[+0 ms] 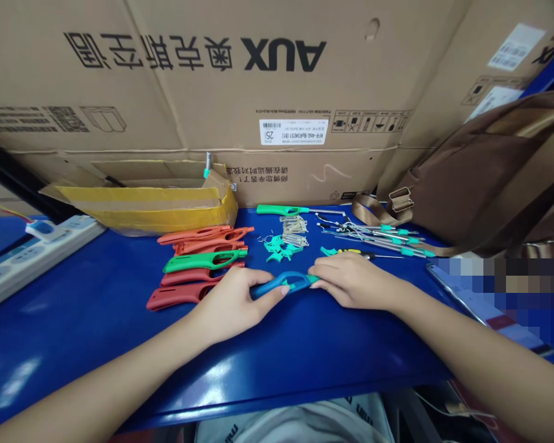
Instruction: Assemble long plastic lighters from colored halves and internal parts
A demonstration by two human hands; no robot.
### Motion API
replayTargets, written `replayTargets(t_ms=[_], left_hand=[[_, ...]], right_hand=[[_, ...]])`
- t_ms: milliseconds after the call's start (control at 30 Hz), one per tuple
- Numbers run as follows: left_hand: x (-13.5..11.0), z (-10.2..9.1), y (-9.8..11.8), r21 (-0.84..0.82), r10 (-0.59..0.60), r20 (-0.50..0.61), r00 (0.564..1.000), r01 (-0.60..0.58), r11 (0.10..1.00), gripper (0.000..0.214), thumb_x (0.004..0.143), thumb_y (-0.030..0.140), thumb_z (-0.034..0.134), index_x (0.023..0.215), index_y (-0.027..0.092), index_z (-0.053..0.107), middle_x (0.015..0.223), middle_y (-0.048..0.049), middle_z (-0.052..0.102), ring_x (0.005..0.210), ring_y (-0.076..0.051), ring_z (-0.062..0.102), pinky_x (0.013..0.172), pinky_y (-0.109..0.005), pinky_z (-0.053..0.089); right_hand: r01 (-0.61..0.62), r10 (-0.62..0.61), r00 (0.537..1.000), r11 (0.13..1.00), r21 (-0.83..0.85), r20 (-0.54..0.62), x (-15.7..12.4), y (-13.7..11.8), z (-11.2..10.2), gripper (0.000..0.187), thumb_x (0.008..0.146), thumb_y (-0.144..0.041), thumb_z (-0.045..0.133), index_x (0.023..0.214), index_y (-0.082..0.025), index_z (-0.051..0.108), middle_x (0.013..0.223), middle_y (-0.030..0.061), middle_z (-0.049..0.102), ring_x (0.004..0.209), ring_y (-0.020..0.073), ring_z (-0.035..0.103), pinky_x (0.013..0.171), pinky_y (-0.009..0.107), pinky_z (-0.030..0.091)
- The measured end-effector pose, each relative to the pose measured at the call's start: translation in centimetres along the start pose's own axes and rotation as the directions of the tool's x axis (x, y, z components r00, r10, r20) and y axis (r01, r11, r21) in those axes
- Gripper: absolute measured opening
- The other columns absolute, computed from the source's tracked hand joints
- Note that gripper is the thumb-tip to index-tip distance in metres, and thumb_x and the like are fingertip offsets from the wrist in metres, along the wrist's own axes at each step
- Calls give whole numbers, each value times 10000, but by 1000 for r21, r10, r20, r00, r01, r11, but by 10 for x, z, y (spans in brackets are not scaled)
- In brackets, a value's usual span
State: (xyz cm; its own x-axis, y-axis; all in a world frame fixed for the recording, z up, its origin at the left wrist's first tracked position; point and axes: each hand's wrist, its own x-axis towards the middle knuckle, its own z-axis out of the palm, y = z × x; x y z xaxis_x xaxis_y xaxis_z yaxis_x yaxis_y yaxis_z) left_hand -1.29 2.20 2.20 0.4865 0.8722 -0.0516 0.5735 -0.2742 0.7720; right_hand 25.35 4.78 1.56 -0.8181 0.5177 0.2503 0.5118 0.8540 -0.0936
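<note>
The blue lighter casing [272, 286] was between my hands over the counter [305, 357], fingers of my left hand [233, 301] closed round its body, those of my right hand [351, 280] pinching its green end. Glossy blue surface ran from there to the near edge. Red and green casings [203, 261] lay just left, teal pieces [281, 248] beyond, metal tubes [390, 239] to the right; a large printed carton [212, 117] stood behind.

There are two green plastic handles [187, 263], two dark-red plastic handles [175, 296] and one blue plastic handle [266, 286]. One white power strip [39, 253] shows.
</note>
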Motion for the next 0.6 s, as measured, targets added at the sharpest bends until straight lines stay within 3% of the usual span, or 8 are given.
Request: replayTargets(t_ms=[167,267,400,500,600], left_hand=[[4,-3,0,-207,-156,132,979,181,962,473,878,604,637,702,165,652,537,30,551,443,-88,422,424,-206,303],[7,-4,-1,-348,-254,247,935,331,877,521,827,675,663,845,157,716,531,41,525,373,-63,328,353,-194,195],[11,-4,-4,-463,-282,362,889,434,773,564,777,694,706,904,146,740,559,50,498,366,-37,254,353,-189,118],[13,-1,-5,-426,-274,360,892,418,803,567,786,701,692,913,151,738,561,53,501,373,-47,275,359,-197,140],[11,3,-4,-262,-161,258,953,230,937,527,881,673,606,846,160,723,587,27,571,459,-88,440,428,-210,311]], right_hand=[[11,-12,999,1000,-30,-31,-1,1,5,332,1072,-308,407,1019,-152,694,871,92,707,760,184,639,678,286,450],[20,-21,999,999,-36,-24,-1,1,5,340,1075,-313,406,1023,-144,696,870,98,707,757,190,643,679,294,457],[4,-4,1000,999,-49,5,-1,1,2,330,1075,-293,406,1032,-141,695,907,113,715,789,208,657,698,316,457],[-45,50,992,998,-40,116,0,-3,-6,286,1063,-300,443,994,-155,680,898,92,707,801,211,662,703,314,440],[-167,156,955,986,23,252,1,-8,-19,208,1025,-309,522,896,-191,635,873,47,703,758,188,650,658,290,400]])
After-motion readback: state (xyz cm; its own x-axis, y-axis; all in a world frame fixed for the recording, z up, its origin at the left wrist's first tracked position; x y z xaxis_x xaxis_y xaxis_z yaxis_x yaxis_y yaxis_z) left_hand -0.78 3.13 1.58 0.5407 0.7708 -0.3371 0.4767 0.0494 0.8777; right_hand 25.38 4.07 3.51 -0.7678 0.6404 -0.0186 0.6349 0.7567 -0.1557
